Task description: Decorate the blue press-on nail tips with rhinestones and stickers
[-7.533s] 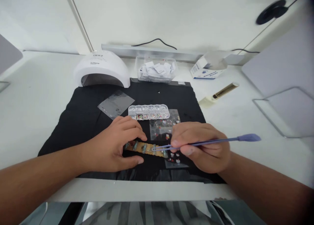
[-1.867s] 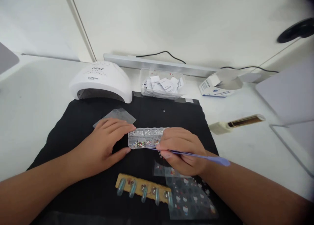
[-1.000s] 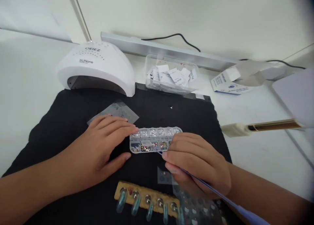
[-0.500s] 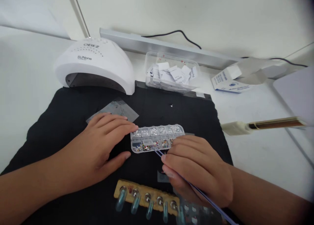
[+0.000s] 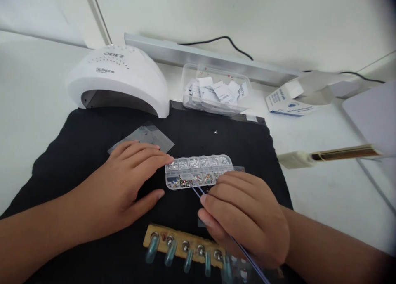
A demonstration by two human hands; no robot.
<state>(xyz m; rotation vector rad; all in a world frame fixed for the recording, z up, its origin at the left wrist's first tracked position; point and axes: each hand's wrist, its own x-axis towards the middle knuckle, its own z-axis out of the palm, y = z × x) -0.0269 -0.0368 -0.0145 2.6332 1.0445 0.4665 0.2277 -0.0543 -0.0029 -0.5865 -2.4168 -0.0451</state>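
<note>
A clear compartment case of small rhinestones, silvery in the far row and multicoloured in the near row, lies on a black mat. My right hand is closed around purple tweezers, whose tips are at the near row of compartments. My left hand rests on the mat with fingers spread, its index fingertip touching the case's far left corner. Nearer to me, a yellowish stand holds several teal false nails on metal posts. Whether the tweezers grip a stone is too small to tell.
A white nail lamp stands at the back left. Behind the mat are a clear tub of white packets and an opened carton. A flat brush lies right. A transparent sheet is beyond my left hand.
My right hand and the tweezers have shifted slightly left, so the tips have moved along the near row. My left hand stays at the case corner. The view has tilted a little.
</note>
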